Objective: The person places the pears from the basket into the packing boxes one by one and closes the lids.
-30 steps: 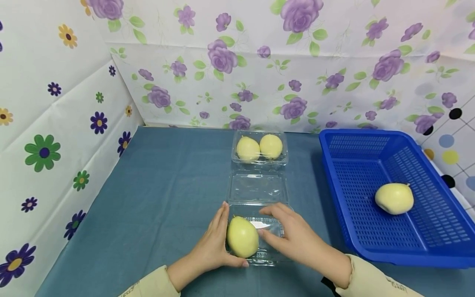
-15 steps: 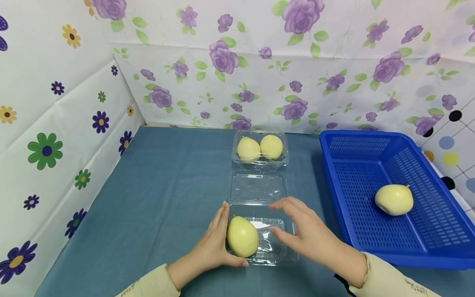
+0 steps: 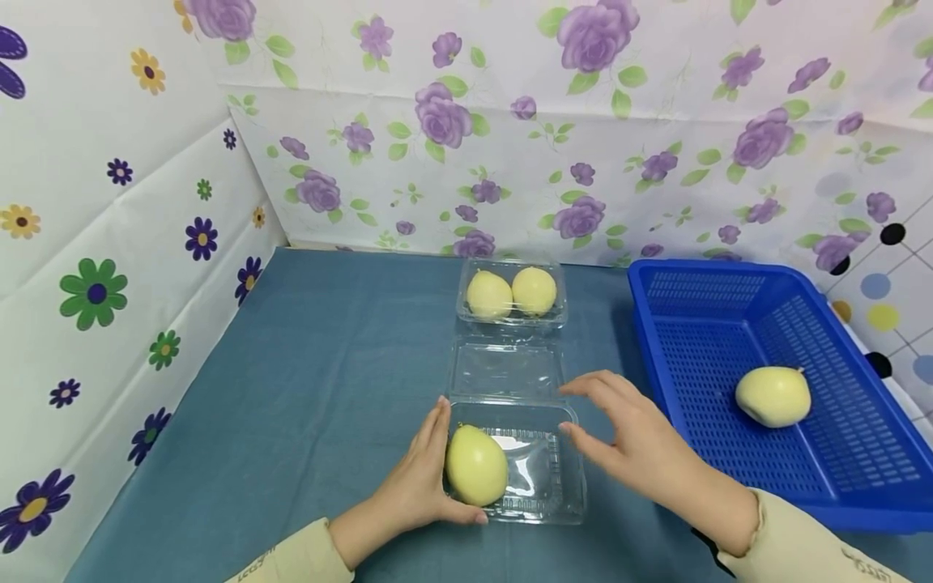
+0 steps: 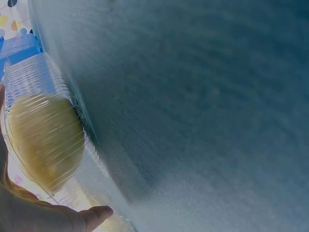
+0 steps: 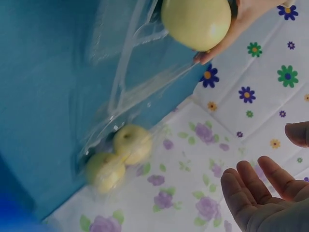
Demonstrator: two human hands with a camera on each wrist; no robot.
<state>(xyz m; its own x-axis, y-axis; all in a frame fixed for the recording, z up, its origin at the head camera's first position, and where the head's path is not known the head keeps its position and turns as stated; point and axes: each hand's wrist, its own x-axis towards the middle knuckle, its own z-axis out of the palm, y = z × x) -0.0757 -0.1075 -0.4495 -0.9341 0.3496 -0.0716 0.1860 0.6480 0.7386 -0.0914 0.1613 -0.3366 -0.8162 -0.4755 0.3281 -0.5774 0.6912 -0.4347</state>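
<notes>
In the head view a yellow pear (image 3: 476,465) sits in the left half of a clear plastic clamshell box (image 3: 543,478). The box's lid (image 3: 506,368) lies folded back behind it. My left hand (image 3: 408,474) rests along the box's front left corner, its fingers straight up the left side and thumb across the front edge, beside the pear. In the left wrist view the pear (image 4: 46,140) shows through the ribbed plastic wall, with the thumb (image 4: 96,216) alongside. My right hand (image 3: 641,437) hovers over the box's right edge, holding nothing, thumb and fingers apart.
Another clear box (image 3: 510,320) with two pears stands behind the lid. At the right a blue plastic basket (image 3: 659,389) holds one pear (image 3: 774,396). Flowered sheets (image 3: 364,162) hang at the back and left of the blue cloth (image 3: 342,348).
My right hand has moved away from the pear to the right, toward the blue basket. The left hand, the pear and the box have stayed in place.
</notes>
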